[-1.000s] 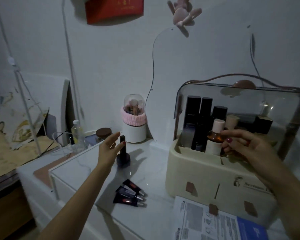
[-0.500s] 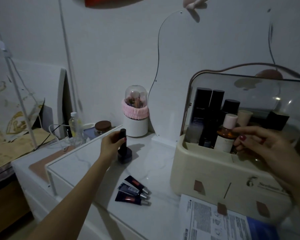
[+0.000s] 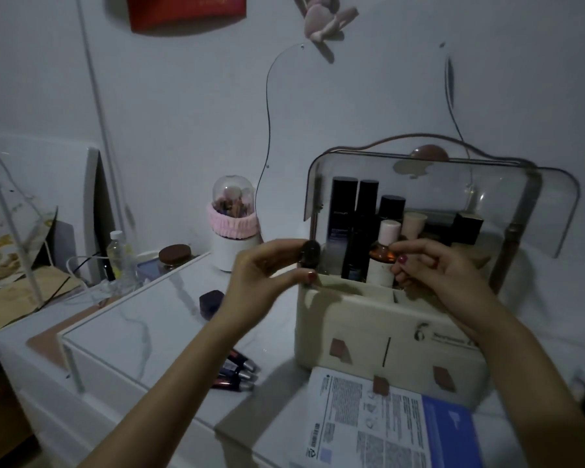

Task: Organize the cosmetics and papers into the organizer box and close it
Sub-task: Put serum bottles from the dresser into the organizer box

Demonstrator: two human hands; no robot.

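Left hand (image 3: 267,275) pinches a small dark bottle (image 3: 309,254) just over the organizer box (image 3: 368,332) rim, right hand (image 3: 443,271) fingers the amber bottle (image 3: 380,256) inside; light, rigid, probably slick, so grip mid-body.

It was a home, a bedroom dressing corner by the look of it. A white marble-patterned dresser top (image 3: 142,319) stood against a plain wall; at its back edge sat a domed brush holder (image 3: 232,228) with a pink band, and a plush toy (image 3: 325,18) hung on the wall above.
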